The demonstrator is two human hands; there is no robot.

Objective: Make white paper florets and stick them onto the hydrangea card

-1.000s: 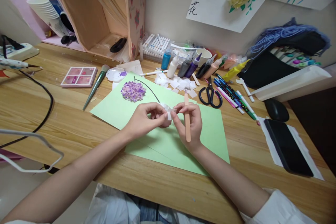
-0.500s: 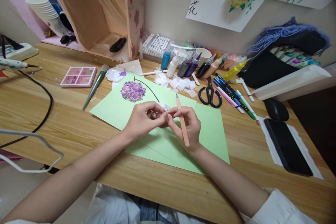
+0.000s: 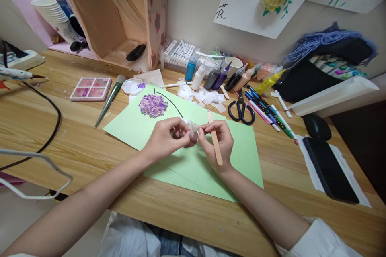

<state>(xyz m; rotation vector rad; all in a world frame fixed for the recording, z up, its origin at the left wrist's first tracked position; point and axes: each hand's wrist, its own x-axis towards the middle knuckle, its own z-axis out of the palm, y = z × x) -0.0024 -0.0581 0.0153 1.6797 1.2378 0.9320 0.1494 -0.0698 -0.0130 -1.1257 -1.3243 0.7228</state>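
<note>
My left hand (image 3: 169,136) is closed in a pinch on a small piece of white paper (image 3: 192,127) above the green sheet (image 3: 238,156). Beside it, my right hand (image 3: 218,140) is closed around a flat pale wooden stick (image 3: 215,142), held slanting upright, while its thumb and fingertip meet close to the paper's edge. A purple-and-pink crumpled paper flower (image 3: 152,105) lies on the sheet to the left of my hands. From near it, a black curved line (image 3: 170,99) runs toward the white paper.
White paper squares (image 3: 208,97) lie scattered behind the sheet, near black-handled scissors (image 3: 241,110). Paint bottles (image 3: 221,76) stand farther back. Several pens (image 3: 267,108) and a phone (image 3: 330,168) are at right; a brush (image 3: 111,100) and pink palette (image 3: 90,88) are at left.
My right hand has shifted slightly right, away from the left, with the wooden stick in it. More of the white paper now shows between the hands.
</note>
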